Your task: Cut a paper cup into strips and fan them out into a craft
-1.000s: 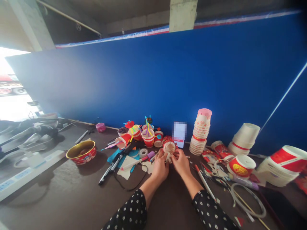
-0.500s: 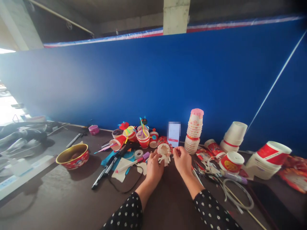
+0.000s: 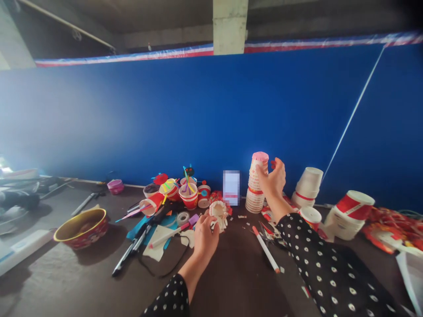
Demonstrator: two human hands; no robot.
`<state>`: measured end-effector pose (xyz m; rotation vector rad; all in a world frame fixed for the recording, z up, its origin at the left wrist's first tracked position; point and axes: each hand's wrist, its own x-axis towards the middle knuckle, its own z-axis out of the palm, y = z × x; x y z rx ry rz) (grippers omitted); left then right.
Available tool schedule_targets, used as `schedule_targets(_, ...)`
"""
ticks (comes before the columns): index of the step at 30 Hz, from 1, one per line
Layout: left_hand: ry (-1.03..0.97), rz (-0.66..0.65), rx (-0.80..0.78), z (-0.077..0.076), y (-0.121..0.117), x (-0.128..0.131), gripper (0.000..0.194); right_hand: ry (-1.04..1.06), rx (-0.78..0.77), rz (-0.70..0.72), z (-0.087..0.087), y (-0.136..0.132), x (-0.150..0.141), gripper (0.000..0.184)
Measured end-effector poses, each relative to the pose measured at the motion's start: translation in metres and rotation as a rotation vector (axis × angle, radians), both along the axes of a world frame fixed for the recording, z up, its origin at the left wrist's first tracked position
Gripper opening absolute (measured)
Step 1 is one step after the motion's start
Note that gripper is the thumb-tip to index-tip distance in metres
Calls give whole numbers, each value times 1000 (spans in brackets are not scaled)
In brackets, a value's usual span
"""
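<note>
My left hand [image 3: 205, 237] grips a fringed paper cup [image 3: 218, 215] from below, its white strips hanging down at the bottom. My right hand [image 3: 272, 179] is raised away from that cup, its fingers curled beside the top of a tall stack of paper cups [image 3: 257, 187] with a pink one on top. A small red bit shows at the right fingertips, but I cannot tell whether it is held. A red-capped white marker [image 3: 266, 249] lies on the table below my right forearm.
Decorated red paper cups with coloured pipe cleaners [image 3: 188, 197] stand behind a roll of clear tape [image 3: 183, 218] and black pens [image 3: 130, 246]. A red-and-gold bowl [image 3: 81, 229] sits to the left. White cups [image 3: 307, 187] and a large red-banded tub [image 3: 349, 215] stand to the right.
My right hand has left the fringed cup and risen up and to the right, next to the cup stack. My head has turned, so the table scene sits further left in the picture.
</note>
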<state>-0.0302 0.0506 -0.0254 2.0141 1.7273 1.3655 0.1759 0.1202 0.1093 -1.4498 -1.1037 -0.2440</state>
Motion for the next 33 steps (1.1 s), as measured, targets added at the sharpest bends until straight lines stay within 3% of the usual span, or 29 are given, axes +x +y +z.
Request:
schedule_targets(3,-6,-25,47,-2,2,-2,15,0,-171,27,15,12,3,75)
schedule_targets(8,-50,-46,89,-6,5,-3,15,-2,-302,105,25,17,5,46)
schedule_targets(15,-70,-55,138,-7,5,-3,15,-41,-318,107,23,13,7,40)
schedule_targets(24,-89,-65,80,-7,5,-4,18,-53,-345,113,24,10,14,43)
schedule_targets(33,-89,-54,84,-2,2,-2,18,-54,-398,128,18,20,17,59)
